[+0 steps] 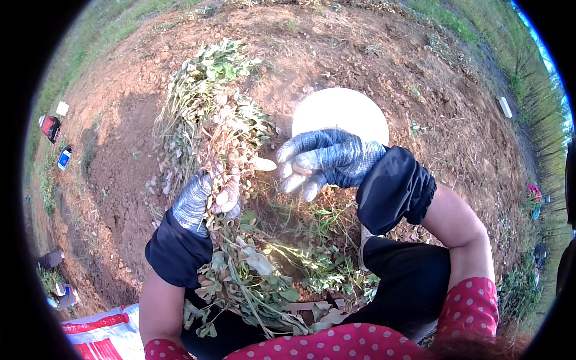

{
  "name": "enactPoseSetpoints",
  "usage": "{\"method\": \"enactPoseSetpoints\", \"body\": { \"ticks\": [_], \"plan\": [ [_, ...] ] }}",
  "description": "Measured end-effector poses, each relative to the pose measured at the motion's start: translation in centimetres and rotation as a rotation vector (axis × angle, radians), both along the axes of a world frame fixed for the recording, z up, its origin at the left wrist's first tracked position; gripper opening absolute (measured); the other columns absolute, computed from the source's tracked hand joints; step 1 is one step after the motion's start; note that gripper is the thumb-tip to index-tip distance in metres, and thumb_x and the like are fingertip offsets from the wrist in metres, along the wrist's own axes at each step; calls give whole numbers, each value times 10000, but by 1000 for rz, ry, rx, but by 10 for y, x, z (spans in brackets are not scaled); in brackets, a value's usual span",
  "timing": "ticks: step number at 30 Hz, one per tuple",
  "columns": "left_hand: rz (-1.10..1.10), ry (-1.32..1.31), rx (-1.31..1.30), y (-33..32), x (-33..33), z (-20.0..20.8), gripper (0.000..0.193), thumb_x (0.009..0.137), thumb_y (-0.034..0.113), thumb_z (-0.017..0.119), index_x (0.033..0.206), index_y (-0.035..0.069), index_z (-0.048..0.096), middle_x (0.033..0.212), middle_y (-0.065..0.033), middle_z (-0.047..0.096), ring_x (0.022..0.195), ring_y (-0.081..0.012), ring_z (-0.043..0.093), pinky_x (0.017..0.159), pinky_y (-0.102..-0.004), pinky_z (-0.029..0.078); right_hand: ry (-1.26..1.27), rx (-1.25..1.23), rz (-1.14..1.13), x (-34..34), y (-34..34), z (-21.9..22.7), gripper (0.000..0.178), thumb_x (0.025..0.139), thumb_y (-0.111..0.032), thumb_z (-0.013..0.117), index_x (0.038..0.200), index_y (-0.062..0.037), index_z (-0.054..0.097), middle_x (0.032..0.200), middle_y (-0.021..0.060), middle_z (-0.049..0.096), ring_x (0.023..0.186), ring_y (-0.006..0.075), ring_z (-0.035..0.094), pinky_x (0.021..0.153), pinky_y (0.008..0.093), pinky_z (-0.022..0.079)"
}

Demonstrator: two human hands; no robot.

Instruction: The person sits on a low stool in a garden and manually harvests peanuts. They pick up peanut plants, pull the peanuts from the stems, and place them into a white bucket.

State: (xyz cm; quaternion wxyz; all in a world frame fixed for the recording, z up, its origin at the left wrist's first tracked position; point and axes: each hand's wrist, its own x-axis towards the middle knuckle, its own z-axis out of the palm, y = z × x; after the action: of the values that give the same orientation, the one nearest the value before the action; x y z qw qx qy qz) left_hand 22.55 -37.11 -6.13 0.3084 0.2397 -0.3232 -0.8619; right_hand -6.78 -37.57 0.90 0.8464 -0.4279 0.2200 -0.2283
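My left hand (pixel 195 201), in a grey-blue glove with pale coated fingers, is closed around the stems of a bunch of peanut plants (pixel 231 171). Tangled roots and pods stick up past its fingers, and leafy stems hang toward my lap. A pale peanut pod (pixel 264 164) juts out on the bunch's right side. Just right of that pod, my right hand (pixel 336 157), gloved alike, has loosely bent fingers with gaps between them. Nothing shows in it, though its palm is partly hidden. Behind this hand stands a round white basin (pixel 341 108), too bright to show its contents.
More pulled plants (pixel 207 78) lie in a heap on the reddish soil beyond my left hand. Leafy stems (pixel 324 264) lie between my legs. A white and red sack (pixel 102 333) is at the lower left. A red and black bag (pixel 50 127) rests at the far left.
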Motion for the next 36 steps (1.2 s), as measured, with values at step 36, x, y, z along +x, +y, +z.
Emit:
{"method": "enactPoseSetpoints", "body": {
  "ticks": [36],
  "plan": [
    [94,-34,146,20,-21,1,366,870,265,564,1131,13,509,808,-86,585,606,-156,544,548,-276,447,698,-1003,-253,37,25,42,494,830,-363,622,1122,17,502,914,161,624,869,244,603,740,346,464]
  ]
}}
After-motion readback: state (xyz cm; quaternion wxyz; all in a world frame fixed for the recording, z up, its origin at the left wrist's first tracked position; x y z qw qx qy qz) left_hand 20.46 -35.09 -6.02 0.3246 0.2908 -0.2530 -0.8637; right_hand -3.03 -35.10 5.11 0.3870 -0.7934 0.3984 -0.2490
